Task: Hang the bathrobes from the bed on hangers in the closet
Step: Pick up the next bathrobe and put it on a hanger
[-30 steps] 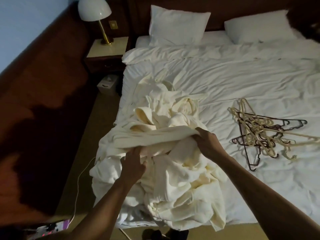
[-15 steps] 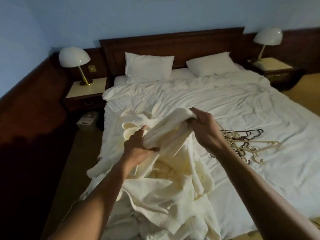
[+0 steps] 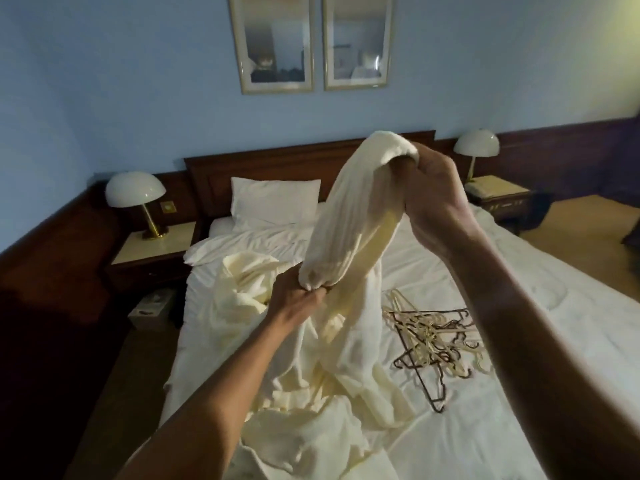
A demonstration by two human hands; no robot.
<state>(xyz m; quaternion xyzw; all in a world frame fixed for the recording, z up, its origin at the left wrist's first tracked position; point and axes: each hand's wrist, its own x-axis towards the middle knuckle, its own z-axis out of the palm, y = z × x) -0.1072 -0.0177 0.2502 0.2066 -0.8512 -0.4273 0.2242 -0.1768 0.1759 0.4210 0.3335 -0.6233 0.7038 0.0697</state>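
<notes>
A cream bathrobe [image 3: 349,216] is lifted off the bed [image 3: 519,393], stretched between both hands. My right hand [image 3: 433,199] grips its upper end high in front of the headboard. My left hand [image 3: 298,301] grips a bunched part lower down, and the rest of the robe trails onto a pile of cream bathrobes [image 3: 304,393] on the bed's left side. A tangle of cream and dark hangers [image 3: 433,337] lies on the sheet to the right of the pile. No closet is in view.
Two bedside tables with white dome lamps [image 3: 135,192] [image 3: 477,147] flank the bed. A tissue box [image 3: 150,308] sits on the floor at the left. A pillow [image 3: 275,199] lies at the head; two framed pictures [image 3: 277,43] hang above.
Both hands have raised the bathrobe from the pile, the right hand going much higher than the left. The view has tilted up to take in the wall and pictures.
</notes>
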